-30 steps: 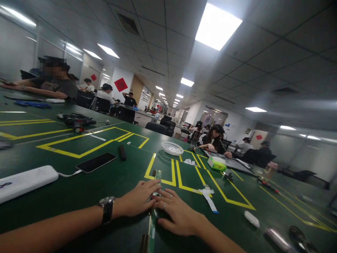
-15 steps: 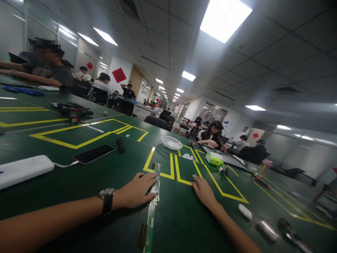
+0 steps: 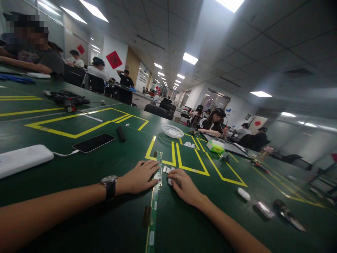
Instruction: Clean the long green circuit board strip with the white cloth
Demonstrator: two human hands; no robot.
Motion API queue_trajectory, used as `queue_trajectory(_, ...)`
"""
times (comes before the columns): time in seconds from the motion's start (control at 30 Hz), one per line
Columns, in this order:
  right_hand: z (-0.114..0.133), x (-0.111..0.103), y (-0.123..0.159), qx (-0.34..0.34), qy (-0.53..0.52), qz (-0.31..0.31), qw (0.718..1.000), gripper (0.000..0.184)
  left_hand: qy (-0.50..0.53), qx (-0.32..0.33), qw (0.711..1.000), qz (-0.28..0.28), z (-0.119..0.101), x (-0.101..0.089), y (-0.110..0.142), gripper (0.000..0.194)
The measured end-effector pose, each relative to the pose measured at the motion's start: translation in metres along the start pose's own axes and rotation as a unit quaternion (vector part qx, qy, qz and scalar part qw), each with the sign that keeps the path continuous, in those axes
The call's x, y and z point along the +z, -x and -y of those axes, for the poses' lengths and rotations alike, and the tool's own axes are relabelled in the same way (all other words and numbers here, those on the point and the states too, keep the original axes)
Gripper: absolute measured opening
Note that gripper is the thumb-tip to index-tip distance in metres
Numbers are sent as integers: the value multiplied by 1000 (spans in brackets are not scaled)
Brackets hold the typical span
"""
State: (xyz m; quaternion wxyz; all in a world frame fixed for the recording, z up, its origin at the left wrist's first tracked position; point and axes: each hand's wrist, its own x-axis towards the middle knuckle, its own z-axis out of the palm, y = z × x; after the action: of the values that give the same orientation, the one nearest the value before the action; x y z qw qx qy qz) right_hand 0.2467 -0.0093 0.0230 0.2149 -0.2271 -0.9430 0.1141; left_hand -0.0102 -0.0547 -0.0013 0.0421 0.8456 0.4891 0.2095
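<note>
Power bank, white (image 3: 26, 160), left on the desk (image 3: 123, 225); phone (image 3: 94, 143), screen dark, lying beside it, cabled presumably for charge. Left hand (image 3: 140, 177): fingers extended, laid unclenched over the board's far half, seemingly to steady it. Board (image 3: 152, 218): green, long, narrow, mid-desk, running lengthwise toward the desk's near edge, perhaps for reach by both hands. Right hand (image 3: 185, 186): fingers curled, apparently grasping ribbon, white (image 3: 166, 169), just beside the board's far end, probably to position it. Labels on board: white, unreadable; no brand legible.
</note>
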Motion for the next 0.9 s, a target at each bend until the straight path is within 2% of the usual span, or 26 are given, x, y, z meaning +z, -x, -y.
queue_trajectory(0.3,8,-5,0,-4,16,41,999,34,-4,6,1000,-5,3,3,-1,58)
queue_trajectory(0.63,11,-7,3,-7,28,44,999,40,-20,5,1000,-12,-1,1,-1,57)
queue_trajectory(0.9,12,-9,4,-8,21,51,998,44,-21,-8,1000,11,4,3,-1,61)
